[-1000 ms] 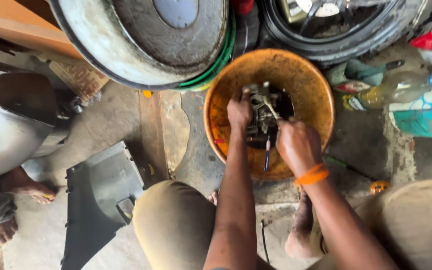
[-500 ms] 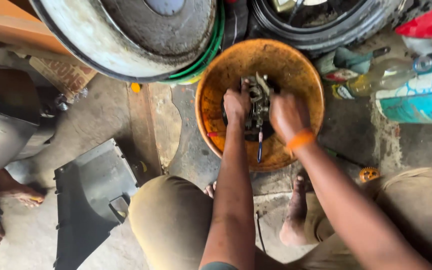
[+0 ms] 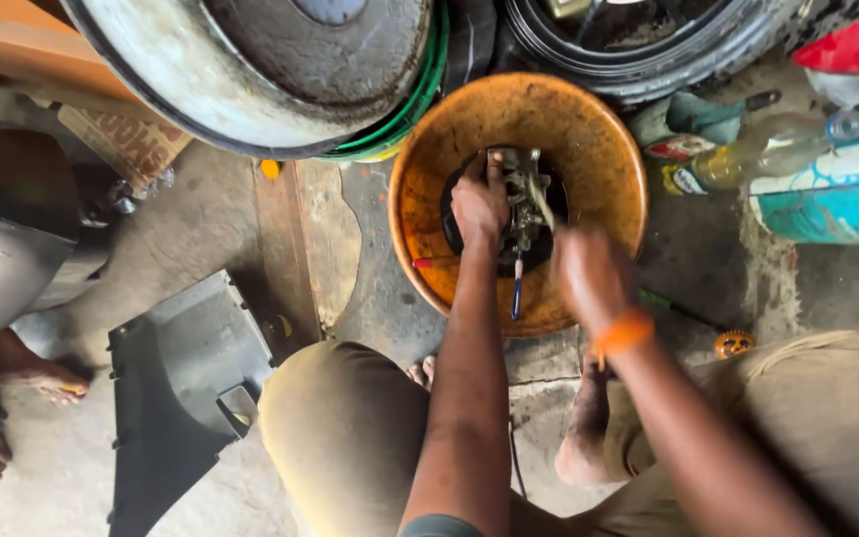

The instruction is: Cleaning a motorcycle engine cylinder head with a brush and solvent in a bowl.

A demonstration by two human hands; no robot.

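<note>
A dirty orange basin (image 3: 589,119) sits on the floor in front of my knees, with dark liquid in its bottom. A grimy metal engine part (image 3: 521,204) stands in it. My left hand (image 3: 479,204) grips that part from its left side. Just right of and nearer than the part, my right hand (image 3: 589,273) is blurred and wears an orange wristband (image 3: 623,330). It is closed around a thin pale tool (image 3: 541,202) that reaches up onto the part. A blue-handled tool (image 3: 516,295) and a red-handled one (image 3: 431,263) lie in the basin.
A big worn metal pan (image 3: 251,70) leans at the top left, a tyre (image 3: 648,50) at the top right. A plastic bottle (image 3: 758,154), a teal container (image 3: 827,209) and a small orange gear (image 3: 735,344) lie right. A dark panel (image 3: 166,388) and another person's bare foot (image 3: 27,370) are at the left.
My right hand has pulled back from the engine part toward the basin's near right rim and is blurred with motion. My left hand keeps its hold on the part.
</note>
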